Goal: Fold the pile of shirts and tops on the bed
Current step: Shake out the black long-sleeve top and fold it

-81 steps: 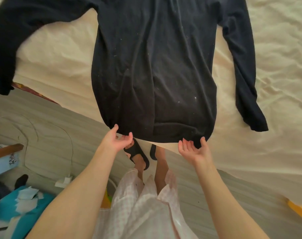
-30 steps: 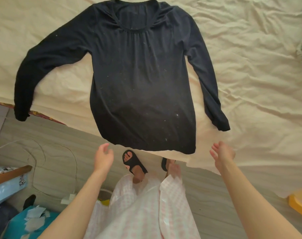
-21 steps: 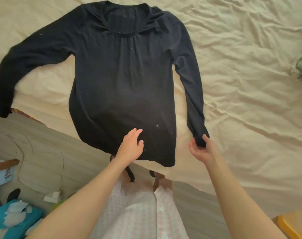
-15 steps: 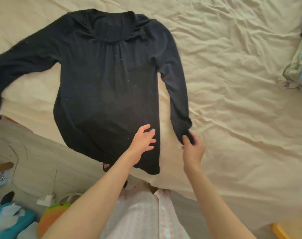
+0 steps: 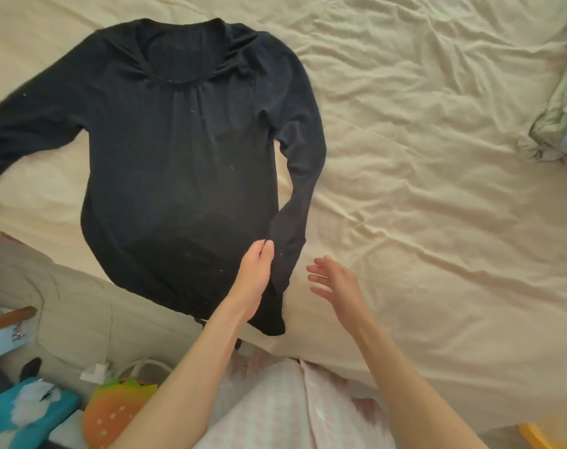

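Observation:
A black long-sleeved top (image 5: 178, 163) lies face up on the cream bed sheet (image 5: 421, 189), its hem hanging over the bed's near edge. Its right sleeve (image 5: 295, 222) is bent inward along the body, with the cuff beside my left hand. My left hand (image 5: 256, 277) rests with straight fingers on the top's lower right side, touching that sleeve; its thumb is hidden. My right hand (image 5: 334, 280) hovers just right of the cuff, fingers spread, holding nothing. The other sleeve (image 5: 23, 131) stretches out to the left.
More clothes (image 5: 560, 124) are heaped at the bed's right edge. On the floor at lower left lie a burger-shaped cushion (image 5: 114, 409), a teal box (image 5: 26, 413) with papers, a white charger and cable (image 5: 94, 372). A yellow object (image 5: 541, 435) sits at lower right.
My right hand carried the right sleeve's cuff in toward the body and let it go. My left hand moved from off the hem onto the top's lower right side.

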`<state>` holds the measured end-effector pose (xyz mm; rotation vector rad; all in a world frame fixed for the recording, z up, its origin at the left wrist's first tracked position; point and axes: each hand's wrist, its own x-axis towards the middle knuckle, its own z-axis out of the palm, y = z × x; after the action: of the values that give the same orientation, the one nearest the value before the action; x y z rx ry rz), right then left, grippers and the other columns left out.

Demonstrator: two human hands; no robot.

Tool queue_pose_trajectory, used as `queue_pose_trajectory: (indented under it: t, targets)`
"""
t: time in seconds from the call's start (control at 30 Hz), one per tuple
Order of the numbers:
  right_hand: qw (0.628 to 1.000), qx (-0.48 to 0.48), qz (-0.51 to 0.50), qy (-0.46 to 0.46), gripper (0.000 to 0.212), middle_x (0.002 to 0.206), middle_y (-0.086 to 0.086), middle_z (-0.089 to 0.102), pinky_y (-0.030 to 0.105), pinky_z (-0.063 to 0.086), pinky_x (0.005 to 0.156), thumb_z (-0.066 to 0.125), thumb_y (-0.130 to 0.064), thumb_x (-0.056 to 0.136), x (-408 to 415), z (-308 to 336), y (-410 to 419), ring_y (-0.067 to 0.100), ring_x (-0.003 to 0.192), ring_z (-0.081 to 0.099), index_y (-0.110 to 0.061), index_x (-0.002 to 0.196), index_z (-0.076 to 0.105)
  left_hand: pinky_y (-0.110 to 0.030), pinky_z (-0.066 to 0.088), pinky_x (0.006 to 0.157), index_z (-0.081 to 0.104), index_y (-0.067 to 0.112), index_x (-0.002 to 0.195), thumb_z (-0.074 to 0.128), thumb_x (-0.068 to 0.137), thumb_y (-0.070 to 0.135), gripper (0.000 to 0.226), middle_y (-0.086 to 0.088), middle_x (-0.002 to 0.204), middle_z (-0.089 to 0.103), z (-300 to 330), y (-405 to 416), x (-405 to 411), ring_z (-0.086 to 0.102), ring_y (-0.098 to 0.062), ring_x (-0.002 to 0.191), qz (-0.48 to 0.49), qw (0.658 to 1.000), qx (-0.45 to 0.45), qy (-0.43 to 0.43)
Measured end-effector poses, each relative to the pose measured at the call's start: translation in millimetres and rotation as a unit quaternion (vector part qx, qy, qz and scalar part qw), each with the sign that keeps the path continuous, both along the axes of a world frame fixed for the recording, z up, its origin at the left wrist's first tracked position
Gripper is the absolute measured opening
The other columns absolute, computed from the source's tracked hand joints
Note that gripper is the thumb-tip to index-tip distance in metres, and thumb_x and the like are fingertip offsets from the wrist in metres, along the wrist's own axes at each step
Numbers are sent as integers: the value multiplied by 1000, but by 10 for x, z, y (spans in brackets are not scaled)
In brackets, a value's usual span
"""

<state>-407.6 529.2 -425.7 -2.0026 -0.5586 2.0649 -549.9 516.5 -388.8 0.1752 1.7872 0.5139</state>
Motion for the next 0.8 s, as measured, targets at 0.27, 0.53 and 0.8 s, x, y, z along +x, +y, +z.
queue_pose_trajectory:
  t: [0.27,0.53,0.8]
  targets:
    - [959,-132,-116,224,43,129,6,59,33,50,86,45,-39,98,-644,-5,454,23,116,56,-13,132,51,-28,49,83,70,25,91,50,93,26,20,7,93,71,472,-71,-378,64,-11,94,56,988,60,-133]
    - [994,9,34,108,15,106,8,64,28,51,85,52,-19,97,-1281,250,507,20,98,62,-13,109,58,-32,46,79,62,10,86,43,89,6,20,-7,93,65,389,-495,-1673,60,-23,89,223,972,71,5]
    - [999,-14,27,-17,24,104,9,66,28,53,78,52,-21,97,-1558,2,532,21,95,64,-8,117,57,-40,37,101,52,7,127,42,95,7,33,-13,132,51,-227,-587,-2634,47,-31,121,-31,958,-83,274]
